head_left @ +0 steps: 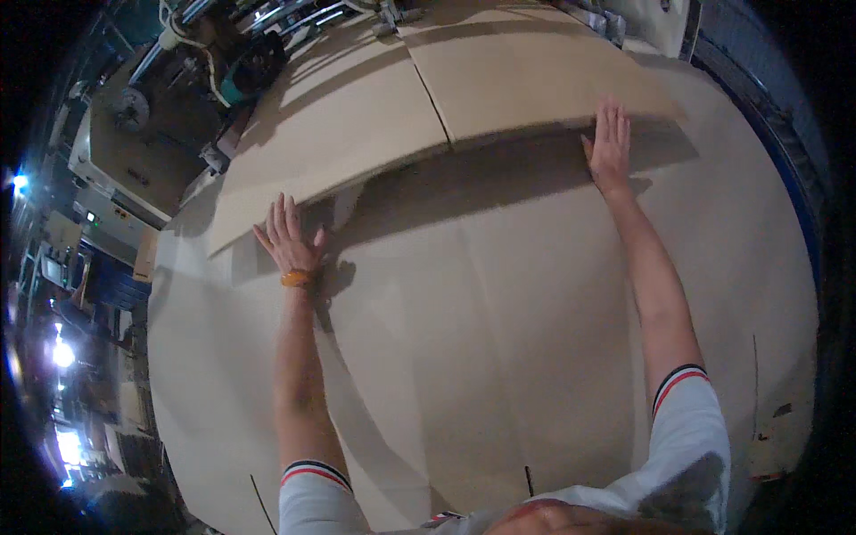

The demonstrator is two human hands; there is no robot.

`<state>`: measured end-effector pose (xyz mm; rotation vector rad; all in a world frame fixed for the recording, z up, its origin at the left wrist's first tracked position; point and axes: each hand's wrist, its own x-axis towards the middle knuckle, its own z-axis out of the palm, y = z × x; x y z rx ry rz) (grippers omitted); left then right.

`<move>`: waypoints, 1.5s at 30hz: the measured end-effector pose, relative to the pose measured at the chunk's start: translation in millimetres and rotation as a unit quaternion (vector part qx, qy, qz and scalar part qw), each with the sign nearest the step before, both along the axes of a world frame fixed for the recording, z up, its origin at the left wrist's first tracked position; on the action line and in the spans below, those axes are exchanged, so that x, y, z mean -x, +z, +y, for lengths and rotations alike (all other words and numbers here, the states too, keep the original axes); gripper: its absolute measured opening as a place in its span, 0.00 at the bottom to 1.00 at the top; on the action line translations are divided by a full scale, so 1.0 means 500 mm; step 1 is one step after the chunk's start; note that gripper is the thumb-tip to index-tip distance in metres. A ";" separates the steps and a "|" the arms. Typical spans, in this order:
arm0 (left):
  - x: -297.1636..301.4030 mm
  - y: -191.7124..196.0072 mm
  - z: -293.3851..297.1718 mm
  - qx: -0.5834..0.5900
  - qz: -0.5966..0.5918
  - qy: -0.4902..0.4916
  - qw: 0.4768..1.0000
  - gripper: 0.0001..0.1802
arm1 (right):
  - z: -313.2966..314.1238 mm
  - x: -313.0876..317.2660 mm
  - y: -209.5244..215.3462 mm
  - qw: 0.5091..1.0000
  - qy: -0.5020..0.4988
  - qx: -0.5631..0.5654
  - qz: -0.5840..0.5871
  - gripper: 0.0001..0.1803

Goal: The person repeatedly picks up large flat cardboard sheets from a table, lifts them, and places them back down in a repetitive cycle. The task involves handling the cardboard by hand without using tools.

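Both my arms reach forward over a large flat cardboard sheet (544,294) that spreads out in front of me. Beyond it lies a second cardboard sheet (357,116), its near edge raised and casting a dark shadow below; a dark slot runs through its middle. My left hand (291,239), with an orange band at the wrist, is open with fingers spread, at the left part of that raised edge. Farther right, my right hand (610,152) lies flat with fingers stretched over the same edge, thumb out to the side.
A machine (134,152) with metal rods and a round wheel stands to the left, close to the sheets. Metal fittings (388,22) sit at the far edge of the cardboard. A dark blue border (785,169) curves along the right side. Bright lamps (64,355) shine at far left.
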<state>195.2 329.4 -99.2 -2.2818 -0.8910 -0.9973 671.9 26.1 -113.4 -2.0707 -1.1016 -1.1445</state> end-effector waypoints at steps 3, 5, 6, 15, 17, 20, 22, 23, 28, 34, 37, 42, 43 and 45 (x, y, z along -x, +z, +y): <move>-0.008 -0.005 -0.014 0.063 -0.029 -0.037 0.997 0.51 | 0.005 0.019 0.002 0.996 -0.040 0.061 0.058 0.42; -0.009 -0.022 -0.024 0.148 -0.019 -0.031 0.988 0.51 | 0.000 0.031 -0.013 0.983 -0.094 0.121 0.102 0.40; -0.008 -0.031 -0.031 0.186 -0.035 -0.010 0.982 0.51 | -0.006 0.037 -0.022 0.983 -0.087 0.119 0.109 0.39; 0.067 -0.063 -0.231 0.351 -0.069 -0.053 0.932 0.50 | -0.123 0.172 -0.056 0.928 -0.088 0.207 0.298 0.28; 0.103 -0.063 -0.320 0.370 -0.069 -0.067 0.924 0.49 | -0.173 0.222 -0.047 0.932 -0.067 0.219 0.279 0.26; 0.178 -0.056 -0.459 0.368 -0.030 -0.134 0.919 0.47 | -0.261 0.313 -0.041 0.933 -0.042 0.222 0.279 0.25; 0.243 -0.060 -0.576 0.423 -0.035 -0.152 0.893 0.45 | -0.333 0.369 -0.037 0.936 -0.015 0.205 0.287 0.24; 0.287 -0.065 -0.637 0.448 -0.050 -0.163 0.877 0.44 | -0.377 0.398 -0.038 0.936 0.005 0.194 0.294 0.23; 0.579 -0.086 -0.780 0.420 -0.102 0.010 0.902 0.43 | -0.604 0.559 -0.049 0.916 0.070 0.153 0.363 0.22; 0.950 -0.070 -0.774 0.326 -0.296 0.499 0.747 0.42 | -0.850 0.758 -0.056 0.883 -0.041 0.066 0.462 0.17; 1.082 -0.091 -0.763 0.352 -0.290 0.666 0.591 0.38 | -0.946 0.800 -0.082 0.884 -0.215 0.083 0.407 0.20; 1.226 -0.181 -0.725 0.516 -0.500 0.453 0.528 0.26 | -1.039 0.765 -0.144 0.823 -0.402 0.026 0.400 0.30; 1.236 -0.195 -0.725 0.514 -0.484 0.455 0.543 0.27 | -1.051 0.754 -0.152 0.823 -0.408 0.032 0.394 0.32; 1.231 -0.204 -0.716 0.453 -0.391 0.538 0.593 0.29 | -1.067 0.734 -0.163 0.803 -0.415 0.037 0.427 0.34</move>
